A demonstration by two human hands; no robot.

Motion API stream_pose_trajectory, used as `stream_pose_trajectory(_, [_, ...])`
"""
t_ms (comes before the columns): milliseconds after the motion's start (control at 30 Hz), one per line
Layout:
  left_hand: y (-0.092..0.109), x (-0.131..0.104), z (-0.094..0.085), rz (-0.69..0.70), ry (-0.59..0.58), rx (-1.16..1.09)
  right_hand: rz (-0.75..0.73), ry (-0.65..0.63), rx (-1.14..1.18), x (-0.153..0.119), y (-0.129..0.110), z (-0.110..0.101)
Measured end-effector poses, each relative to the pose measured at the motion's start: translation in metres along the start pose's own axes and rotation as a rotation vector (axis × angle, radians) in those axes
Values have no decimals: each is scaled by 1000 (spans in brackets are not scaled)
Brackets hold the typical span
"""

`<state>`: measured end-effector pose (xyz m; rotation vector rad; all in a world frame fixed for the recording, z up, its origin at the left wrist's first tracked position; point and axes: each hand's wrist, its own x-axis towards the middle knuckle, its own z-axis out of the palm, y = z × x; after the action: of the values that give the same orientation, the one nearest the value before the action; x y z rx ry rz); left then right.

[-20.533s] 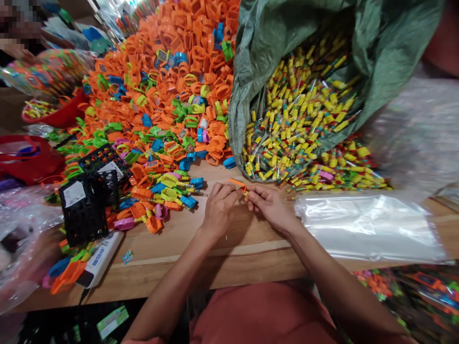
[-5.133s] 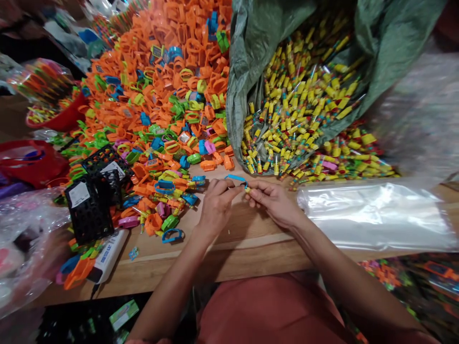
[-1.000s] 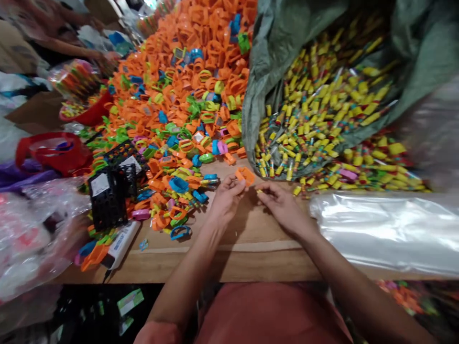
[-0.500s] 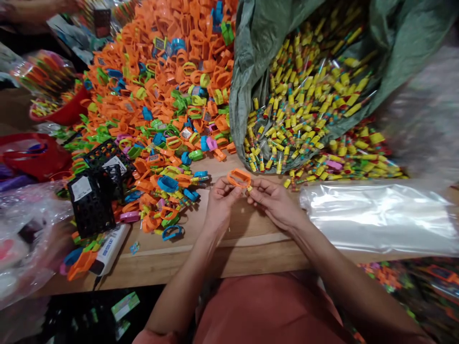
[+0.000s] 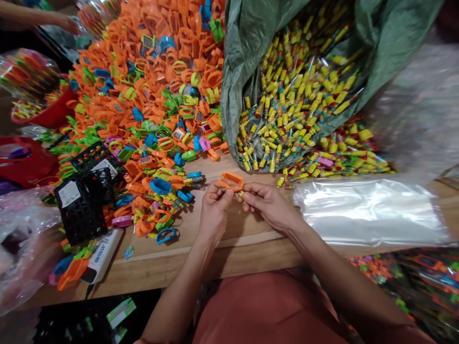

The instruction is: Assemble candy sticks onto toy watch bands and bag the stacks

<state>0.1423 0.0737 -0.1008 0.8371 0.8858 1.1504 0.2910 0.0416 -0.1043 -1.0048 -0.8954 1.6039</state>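
Observation:
Above the wooden table (image 5: 244, 239), my left hand (image 5: 214, 210) pinches an orange plastic toy watch (image 5: 231, 187), its band a loop facing up. My right hand (image 5: 267, 203) is closed at the watch's right side, its thumb and fingertips on a small yellow-ended tube (image 5: 241, 193) that touches the watch. Most of that tube is hidden by the fingers. To the left of my left hand lies a smaller heap of orange, blue and green toy watches (image 5: 160, 185) mixed with thin tubes.
A large pile of mostly orange toy watches (image 5: 143, 95) covers the back left. Behind my hands a green sack (image 5: 238, 62) spills yellow-labelled tubes (image 5: 294, 110). Clear plastic bags (image 5: 369, 210) lie right; black crates (image 5: 81, 210) and a white power strip (image 5: 103, 255) left. Another person's arm (image 5: 39, 18) reaches in.
The view has shifted slightly, so the surroundings sit further left. Both hands keep hold at the orange toy watch, with little change in grip. The other person's hand has moved near the bagged goods.

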Motion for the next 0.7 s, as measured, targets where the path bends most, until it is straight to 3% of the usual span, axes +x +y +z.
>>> stream_pose_trajectory(200, [1,-2,0,71,-7,20,29,-23,189,-2,-3,2])
stream_pose_trajectory(333, [4,-5,0,140,-31,73,27,-43,183,-2,-4,0])
stream_pose_trajectory(567, [4,-12,1,179,-43,224,4,-31,61,-1,3,3])
stream_pose_trajectory(700, [18,-15,-16,184,-9,331,-75,-65,-227,-5,1,1])
